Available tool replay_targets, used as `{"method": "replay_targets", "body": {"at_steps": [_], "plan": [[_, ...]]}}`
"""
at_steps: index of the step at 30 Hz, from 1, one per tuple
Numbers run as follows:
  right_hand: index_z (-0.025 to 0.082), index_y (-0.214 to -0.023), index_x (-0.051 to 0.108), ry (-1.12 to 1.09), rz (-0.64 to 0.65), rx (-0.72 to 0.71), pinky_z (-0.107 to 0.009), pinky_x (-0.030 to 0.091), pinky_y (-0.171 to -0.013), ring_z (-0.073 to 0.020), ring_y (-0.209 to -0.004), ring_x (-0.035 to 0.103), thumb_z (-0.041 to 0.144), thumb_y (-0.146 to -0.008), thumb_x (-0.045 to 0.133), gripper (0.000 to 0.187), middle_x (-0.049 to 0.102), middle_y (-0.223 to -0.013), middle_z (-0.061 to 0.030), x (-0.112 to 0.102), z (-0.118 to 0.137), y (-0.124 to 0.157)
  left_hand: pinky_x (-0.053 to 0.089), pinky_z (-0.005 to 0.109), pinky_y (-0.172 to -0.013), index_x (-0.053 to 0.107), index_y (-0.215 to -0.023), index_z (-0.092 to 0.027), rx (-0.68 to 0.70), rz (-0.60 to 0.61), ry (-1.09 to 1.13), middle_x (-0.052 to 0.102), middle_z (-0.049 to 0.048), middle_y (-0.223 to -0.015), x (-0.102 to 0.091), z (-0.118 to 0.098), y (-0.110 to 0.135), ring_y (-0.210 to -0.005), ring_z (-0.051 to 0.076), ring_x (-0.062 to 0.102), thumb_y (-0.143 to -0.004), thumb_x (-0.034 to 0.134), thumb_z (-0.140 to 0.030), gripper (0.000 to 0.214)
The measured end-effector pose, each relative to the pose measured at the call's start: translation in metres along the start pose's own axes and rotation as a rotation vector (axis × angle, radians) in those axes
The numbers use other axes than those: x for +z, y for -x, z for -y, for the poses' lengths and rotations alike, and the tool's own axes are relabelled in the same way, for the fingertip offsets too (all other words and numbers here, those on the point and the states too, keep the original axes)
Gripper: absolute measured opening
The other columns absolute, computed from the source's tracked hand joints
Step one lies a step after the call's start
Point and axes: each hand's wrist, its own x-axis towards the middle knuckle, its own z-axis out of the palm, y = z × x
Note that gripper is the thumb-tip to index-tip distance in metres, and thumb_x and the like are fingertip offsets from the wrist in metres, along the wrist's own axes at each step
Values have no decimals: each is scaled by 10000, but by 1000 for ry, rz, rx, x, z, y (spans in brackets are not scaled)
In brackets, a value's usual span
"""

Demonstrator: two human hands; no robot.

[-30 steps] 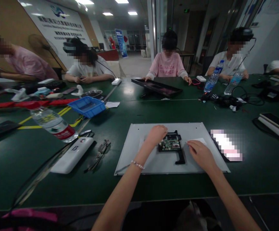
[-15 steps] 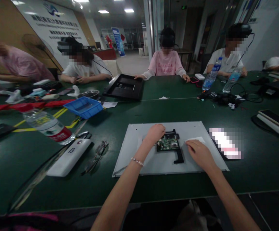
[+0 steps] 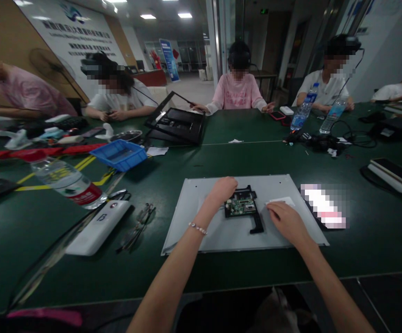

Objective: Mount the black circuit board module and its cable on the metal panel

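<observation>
A light grey flat panel point(image 3: 194, 226) lies before me on the table. On its middle sits a green circuit board point(image 3: 239, 206) with a black bracket point(image 3: 256, 224) along its right side. My left hand point(image 3: 224, 189) is closed at the board's upper left corner, its fingertips pointing down and whatever they grip hidden. My right hand point(image 3: 286, 221) rests over the panel right of the bracket, fingers bent and drawn together; I cannot make out anything in them. A white label-like patch point(image 3: 286, 201) shows on the panel just behind that hand.
Right of the panel lies a phone point(image 3: 325, 208) with a lit screen. To the left are eyeglasses point(image 3: 137, 226), a white power bank point(image 3: 98, 226), a tilted water bottle point(image 3: 71, 182) and a blue tray point(image 3: 119, 156). Across the table, a person point(image 3: 238, 90) handles a black frame point(image 3: 178, 125).
Across the table, part of the black frame has been lifted up at the person's hand. My own hands and the board look almost unmoved.
</observation>
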Motion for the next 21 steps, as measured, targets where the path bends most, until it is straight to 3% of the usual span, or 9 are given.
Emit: {"method": "replay_targets", "body": {"at_steps": [5,10,15,18,21], "plan": [[214,-1047,626,7,-16,-1,-392,484,-872,-214,-996,595,176,-850,418,289,656,-1065,-66,0,0,-1,439,320,-810,648,-903,-114,9,-49,-26,623,138,-958,-7,-8,-10,-957,227,587,-890,423,-107,226],[213,-1055,620,8,-5,7,-390,485,-871,-214,-996,594,180,-853,419,287,654,-1068,-66,-1,0,-1,432,327,-787,656,-825,-96,20,-36,-33,642,149,-908,1,-21,-18,-932,240,592,-847,481,-76,177],[208,-1041,628,1,-25,-11,-394,480,-891,-213,-1001,596,165,-842,424,289,659,-1063,-69,-2,2,-2,430,340,-805,658,-844,-111,-13,-40,-3,657,138,-909,3,-18,-9,-919,240,604,-880,494,-220,200],[209,-1052,627,-10,-39,-12,-396,482,-892,-213,-998,599,169,-842,420,297,660,-1060,-70,-3,2,-2,423,348,-852,631,-985,-127,-35,-63,20,645,126,-1020,-4,-10,7,-977,235,592,-908,457,-296,254],[211,-1062,624,-25,-55,3,-395,481,-898,-213,-1005,596,177,-845,421,299,657,-1068,-71,-3,1,-1,392,356,-947,450,-1275,-136,-41,-120,143,525,134,-1275,-7,-3,32,-1157,237,502,-909,449,-371,435]]}}
